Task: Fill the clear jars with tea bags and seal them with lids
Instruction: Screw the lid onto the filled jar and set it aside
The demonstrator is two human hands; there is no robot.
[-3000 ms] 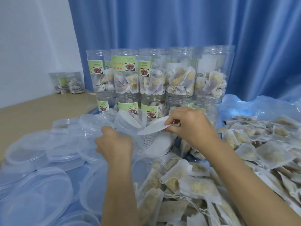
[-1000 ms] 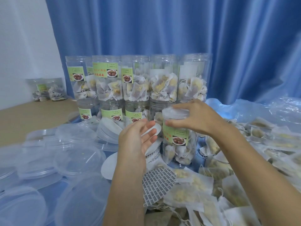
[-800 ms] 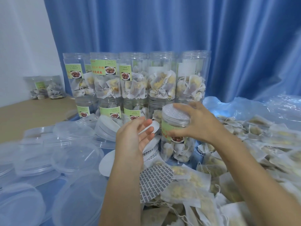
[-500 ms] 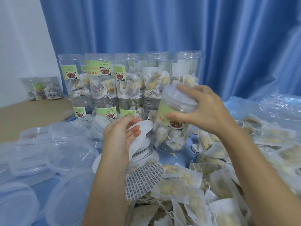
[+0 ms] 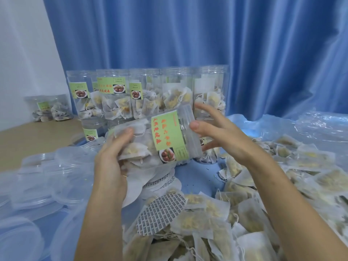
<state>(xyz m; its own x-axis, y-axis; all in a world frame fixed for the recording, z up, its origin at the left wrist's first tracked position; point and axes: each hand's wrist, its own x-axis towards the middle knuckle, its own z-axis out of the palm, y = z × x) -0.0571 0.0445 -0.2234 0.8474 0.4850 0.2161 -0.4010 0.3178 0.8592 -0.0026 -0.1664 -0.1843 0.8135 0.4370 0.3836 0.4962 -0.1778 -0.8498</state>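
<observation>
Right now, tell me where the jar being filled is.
Head view, centre: the jar lies tipped sideways between both hands, in front of the stacked filled jars.

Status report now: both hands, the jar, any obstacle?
Left hand grips jar base; right hand holds lid end. Jar tilted sideways, full of tea bags. Loose tea bags and lids below.

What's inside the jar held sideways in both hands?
The jar holds tea bags, white paper with yellowish filling, visible through the clear wall. The green label and the left hand cover part of the contents, so the fill level is unclear.
</observation>
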